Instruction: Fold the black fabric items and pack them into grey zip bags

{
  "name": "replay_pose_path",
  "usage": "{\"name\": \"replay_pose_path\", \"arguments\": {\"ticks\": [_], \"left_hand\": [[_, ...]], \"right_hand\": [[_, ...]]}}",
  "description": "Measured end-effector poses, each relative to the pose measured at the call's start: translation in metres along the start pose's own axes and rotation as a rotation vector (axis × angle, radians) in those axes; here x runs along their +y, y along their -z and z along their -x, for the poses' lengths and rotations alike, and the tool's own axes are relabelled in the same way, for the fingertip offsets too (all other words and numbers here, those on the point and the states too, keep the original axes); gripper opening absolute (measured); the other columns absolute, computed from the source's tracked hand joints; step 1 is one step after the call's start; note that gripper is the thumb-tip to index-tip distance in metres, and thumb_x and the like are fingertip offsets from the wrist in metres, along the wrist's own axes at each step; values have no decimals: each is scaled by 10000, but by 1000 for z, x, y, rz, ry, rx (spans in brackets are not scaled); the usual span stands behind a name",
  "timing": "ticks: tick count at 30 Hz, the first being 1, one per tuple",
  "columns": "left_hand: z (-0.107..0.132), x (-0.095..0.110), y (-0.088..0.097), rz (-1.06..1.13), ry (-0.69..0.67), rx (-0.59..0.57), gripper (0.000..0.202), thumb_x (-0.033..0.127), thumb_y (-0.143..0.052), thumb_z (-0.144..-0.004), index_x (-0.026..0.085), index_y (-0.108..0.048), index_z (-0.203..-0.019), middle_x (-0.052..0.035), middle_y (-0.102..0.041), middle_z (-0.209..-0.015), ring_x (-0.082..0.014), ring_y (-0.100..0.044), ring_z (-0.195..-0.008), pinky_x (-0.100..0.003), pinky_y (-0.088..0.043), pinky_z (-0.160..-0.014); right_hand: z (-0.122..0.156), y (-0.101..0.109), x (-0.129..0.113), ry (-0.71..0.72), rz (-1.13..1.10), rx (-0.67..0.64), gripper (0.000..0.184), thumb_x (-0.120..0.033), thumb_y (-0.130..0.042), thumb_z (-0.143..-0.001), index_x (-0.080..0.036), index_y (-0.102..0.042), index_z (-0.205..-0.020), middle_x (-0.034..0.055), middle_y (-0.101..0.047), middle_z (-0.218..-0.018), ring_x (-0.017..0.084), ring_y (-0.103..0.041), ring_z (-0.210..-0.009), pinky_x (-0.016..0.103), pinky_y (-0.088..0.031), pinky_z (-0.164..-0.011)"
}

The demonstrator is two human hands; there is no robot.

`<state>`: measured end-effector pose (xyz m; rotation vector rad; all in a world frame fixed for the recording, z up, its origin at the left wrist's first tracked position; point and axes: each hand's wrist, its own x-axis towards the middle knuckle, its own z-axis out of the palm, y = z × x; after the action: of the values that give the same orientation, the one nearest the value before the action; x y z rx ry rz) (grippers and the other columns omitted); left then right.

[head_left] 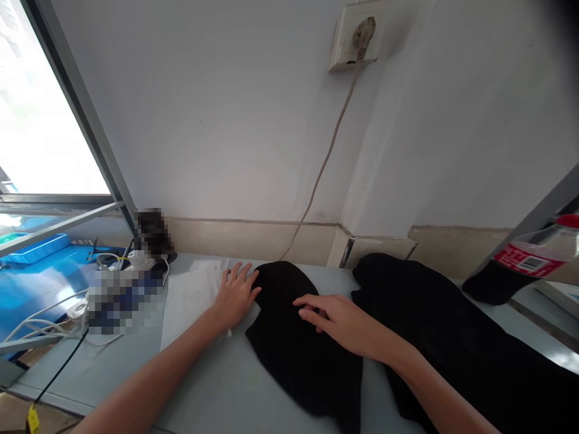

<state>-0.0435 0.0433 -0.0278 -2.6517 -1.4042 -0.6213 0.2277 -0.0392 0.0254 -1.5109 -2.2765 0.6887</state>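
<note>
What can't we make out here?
Head view:
Smaller black cloth: tip cut off by bottom edge.
Larger black cloth: end cut off by right edge.
Right hand: some fingers hidden behind others.
Cable: lower end hidden behind table.
Left-side items: blurred by pixelation.

Daylight floods from the window (pixel 40 108) at left, blown out to white; glare streaks the blue surface (pixel 31 292) below; the wall (pixel 226 120) is dimmer, softly shadowed right of the socket (pixel 340 42); the cloths (pixel 301 355) sink to black, folds mostly lost; pixelated blocks (pixel 126 304) hide patches at left; the far right corner darkens.
</note>
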Motion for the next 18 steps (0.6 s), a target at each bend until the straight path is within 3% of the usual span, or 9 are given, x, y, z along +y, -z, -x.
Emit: {"name": "replay_pose_path", "arguments": {"ticks": [4,6,8,11,14,16,18], "left_hand": [[2,5,4,156,-70,-114,320,460,-424,-1074,258,-608,-1239,-79,-626,-1257,-280,-575,-1113,-450,-464,-958],[3,8,7,193,-71,-113,308,472,-416,-1076,262,-611,-1190,-66,-635,-1212,-278,-560,-1107,-449,-456,-959],[3,9,7,182,-70,-82,287,452,-466,-1063,275,-585,-1255,-71,-614,-1258,-292,-524,-1157,-461,-441,-983],[2,8,5,128,-85,-93,310,355,-541,-1036,293,-557,-1339,-79,-599,-1255,-297,-508,-1125,-456,-442,-952],[-1,6,2,151,-43,-85,172,255,-525,-1027,266,-644,-1150,-67,-630,-1100,-283,-521,-1027,-434,-434,-895],[-4,4,1,276,46,-23,113,229,-531,-1010,251,-641,-1027,-48,-646,-1009,-269,-538,-984,-417,-428,-879],[-7,1,-1,403,152,49,106,230,-501,-1016,248,-605,-1027,-33,-658,-947,-254,-563,-959,-390,-438,-846]], "right_hand": [[-8,-16,5,-64,214,158,302,-379,-443,-1028,-229,-675,-1151,137,-686,-1180,333,-669,-1057,443,-541,-861],[-14,-28,15,-205,324,244,268,-366,-458,-1012,-181,-623,-1114,194,-644,-1163,353,-679,-963,432,-541,-740],[-19,-34,25,-327,305,256,253,-387,-438,-1014,-175,-569,-1060,208,-633,-1108,336,-679,-830,404,-505,-629],[-23,-31,33,-327,155,174,166,-362,-459,-994,-230,-504,-905,130,-656,-938,283,-647,-735,372,-465,-597],[-20,-17,31,-245,27,122,233,-393,-439,-1005,-260,-447,-813,46,-636,-836,228,-621,-737,338,-481,-632],[-16,-4,27,-258,-210,89,289,-504,-423,-1019,-264,-462,-862,18,-626,-830,205,-608,-731,321,-489,-636],[-11,10,24,-318,-529,-3,330,-602,-505,-981,-271,-497,-980,-2,-635,-839,188,-606,-721,308,-493,-642]]}}
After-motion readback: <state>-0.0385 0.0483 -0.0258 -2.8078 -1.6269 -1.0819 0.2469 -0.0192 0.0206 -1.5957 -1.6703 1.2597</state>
